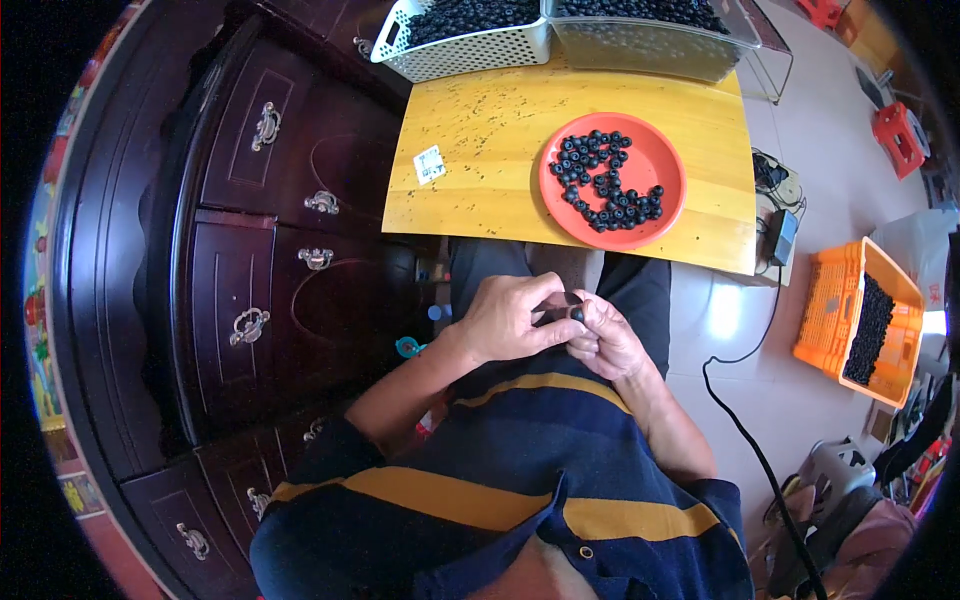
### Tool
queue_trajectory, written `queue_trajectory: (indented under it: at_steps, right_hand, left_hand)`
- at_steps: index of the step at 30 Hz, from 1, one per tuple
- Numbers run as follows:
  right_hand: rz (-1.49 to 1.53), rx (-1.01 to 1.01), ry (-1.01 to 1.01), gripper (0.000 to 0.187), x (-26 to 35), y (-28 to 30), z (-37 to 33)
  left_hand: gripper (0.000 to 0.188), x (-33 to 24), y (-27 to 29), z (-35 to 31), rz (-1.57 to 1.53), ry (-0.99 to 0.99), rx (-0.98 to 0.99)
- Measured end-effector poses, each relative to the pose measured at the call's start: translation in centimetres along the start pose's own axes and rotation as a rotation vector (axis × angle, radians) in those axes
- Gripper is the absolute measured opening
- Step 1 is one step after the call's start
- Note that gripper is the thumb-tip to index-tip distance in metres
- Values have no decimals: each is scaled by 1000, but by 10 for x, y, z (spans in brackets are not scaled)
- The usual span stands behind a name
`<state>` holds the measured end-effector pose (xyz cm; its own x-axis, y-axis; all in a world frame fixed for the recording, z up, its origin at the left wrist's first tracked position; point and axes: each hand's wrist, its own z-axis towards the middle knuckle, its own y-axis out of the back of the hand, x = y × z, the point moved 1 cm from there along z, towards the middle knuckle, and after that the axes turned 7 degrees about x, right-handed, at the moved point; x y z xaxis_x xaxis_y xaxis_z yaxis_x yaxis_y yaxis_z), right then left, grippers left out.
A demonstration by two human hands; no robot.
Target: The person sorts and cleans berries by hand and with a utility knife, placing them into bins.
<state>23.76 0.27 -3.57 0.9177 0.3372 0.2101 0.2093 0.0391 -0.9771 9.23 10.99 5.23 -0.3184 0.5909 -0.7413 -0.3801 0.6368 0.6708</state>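
Both hands meet over my lap, just below the near edge of the yellow table (470,205). My right hand (612,338) is closed, its thumb and forefinger pinching a small round black part (577,313). My left hand (510,318) curls in from the other side, its fingertips close against the right hand's. A thin dark thing shows between its thumb and fingers; its kind is hidden. On the table beyond the hands lies a red plate (664,160) with many small round black parts (612,212), several showing a hole in the middle.
A white perforated basket (470,58) and a clear bin (650,62), both full of black parts, stand at the table's far edge. Dark crumbs and a white label (429,165) lie on the tabletop. Dark drawers (290,200) flank the left; an orange crate (830,310) and black cable (745,430) are right.
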Motion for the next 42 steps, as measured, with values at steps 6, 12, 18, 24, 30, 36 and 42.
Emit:
queue_trajectory:
  at_steps: [6,12,18,24,30,36,42]
  right_hand:
    - [-14,77,-4,24,-12,16,2]
    - [3,46,-6,39,-18,12,2]
    - [-52,79,-5,23,-18,10,5]
    - [-60,2,24,16,-13,-2,6]
    - [-56,-142,30,18,-10,-6,5]
    - [22,-189,34,17,-9,-10,7]
    - [54,-159,42,15,-7,-3,6]
  left_hand:
    - [39,-9,7,-8,151,-38,67]
    - [39,-8,5,-14,155,-76,16]
    - [40,-1,3,-17,192,-76,-13]
    - [40,1,1,-12,198,-37,24]
    - [38,13,-11,-9,301,-55,39]
    - [40,13,-2,1,252,-49,-13]
    - [44,10,3,7,250,-62,-28]
